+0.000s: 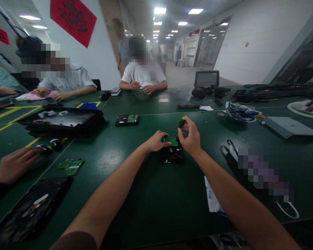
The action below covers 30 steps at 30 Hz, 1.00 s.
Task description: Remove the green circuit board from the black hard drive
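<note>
A hard drive (174,154) with a green circuit board (172,140) on its upper side lies on the green table in front of me. My left hand (157,141) grips the drive's left edge, its thumb lying over the board. In my right hand (191,137) is a screwdriver (182,122) with a dark green and yellow handle, held between thumb and fingers. It stands nearly upright over the right side of the board. The screwdriver's tip is too small and hidden to make out.
Another hard drive (127,119) lies beyond my left hand, near a black tray (65,119). A loose circuit board (71,166) and a co-worker's hand (17,165) are at left. On the right are a metal box (292,127) and a cable bundle (241,111). Two people sit across the table.
</note>
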Each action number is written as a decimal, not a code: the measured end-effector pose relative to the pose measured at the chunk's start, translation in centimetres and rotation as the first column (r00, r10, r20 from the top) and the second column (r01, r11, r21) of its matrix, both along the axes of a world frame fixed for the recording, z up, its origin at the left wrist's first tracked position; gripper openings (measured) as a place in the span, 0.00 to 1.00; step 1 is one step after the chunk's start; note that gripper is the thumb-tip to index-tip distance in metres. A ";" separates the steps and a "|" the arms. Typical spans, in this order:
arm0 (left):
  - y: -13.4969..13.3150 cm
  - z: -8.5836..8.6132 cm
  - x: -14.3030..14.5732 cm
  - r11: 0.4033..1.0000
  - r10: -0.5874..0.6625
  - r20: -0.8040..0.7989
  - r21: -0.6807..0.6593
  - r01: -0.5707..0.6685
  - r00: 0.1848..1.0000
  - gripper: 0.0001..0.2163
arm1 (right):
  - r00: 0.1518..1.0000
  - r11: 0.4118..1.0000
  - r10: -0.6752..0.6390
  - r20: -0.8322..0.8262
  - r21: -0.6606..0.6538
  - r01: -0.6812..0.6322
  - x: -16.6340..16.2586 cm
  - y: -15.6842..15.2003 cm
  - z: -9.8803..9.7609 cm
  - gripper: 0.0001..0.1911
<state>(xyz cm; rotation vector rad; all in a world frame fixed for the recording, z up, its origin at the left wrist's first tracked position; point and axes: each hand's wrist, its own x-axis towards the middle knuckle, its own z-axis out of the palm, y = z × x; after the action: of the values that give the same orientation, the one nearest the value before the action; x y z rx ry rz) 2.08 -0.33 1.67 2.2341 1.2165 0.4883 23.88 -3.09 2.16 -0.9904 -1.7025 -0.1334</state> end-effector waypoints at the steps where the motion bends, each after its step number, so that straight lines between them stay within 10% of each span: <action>1: 0.0 0.0 0.0 1.000 0.001 -0.002 -0.002 -0.001 1.000 0.30 | 1.000 1.000 -0.008 0.001 0.000 0.008 0.0 0.0 0.0 0.35; 30: 0.1 -0.2 -0.1 0.999 -0.023 -0.010 0.030 0.023 1.000 0.28 | 1.000 1.000 -0.008 -0.018 0.010 0.008 0.1 0.0 0.1 0.36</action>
<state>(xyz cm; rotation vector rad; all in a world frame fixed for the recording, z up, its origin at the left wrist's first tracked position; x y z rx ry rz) 1.96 -0.23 1.50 2.2757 1.1948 0.4901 23.97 -3.08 2.27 -0.9886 -1.6797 -0.1378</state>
